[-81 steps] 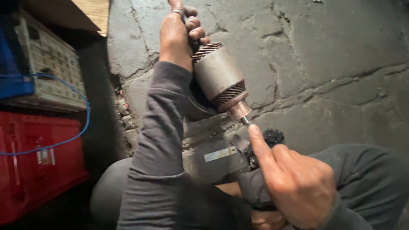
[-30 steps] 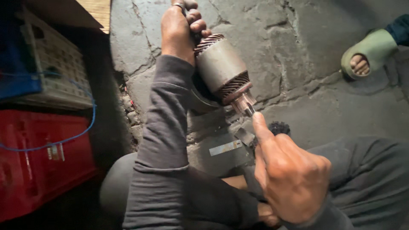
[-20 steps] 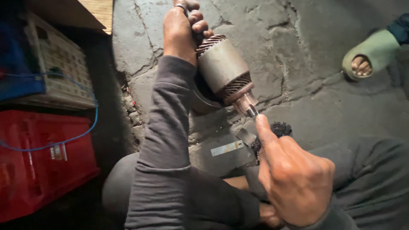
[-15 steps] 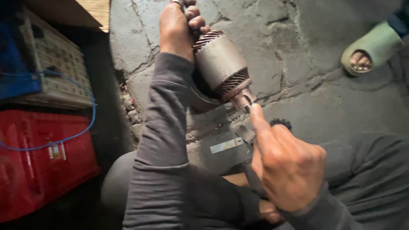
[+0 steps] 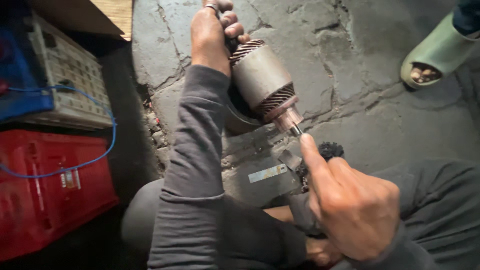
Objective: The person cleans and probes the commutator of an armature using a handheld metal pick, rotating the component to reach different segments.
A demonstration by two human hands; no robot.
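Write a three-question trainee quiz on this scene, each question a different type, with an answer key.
1. True or false: the left hand grips the far end of the motor armature.
2. Multiple choice: what colour is the crate at lower left? A) green B) red C) yellow
3. Fill in: the right hand has its thumb stretched toward the armature's ____ end, near the small black gear.

Key: 1 true; 2 B; 3 shaft. A green sandal on another person's foot shows at the upper right, on the cracked concrete floor.
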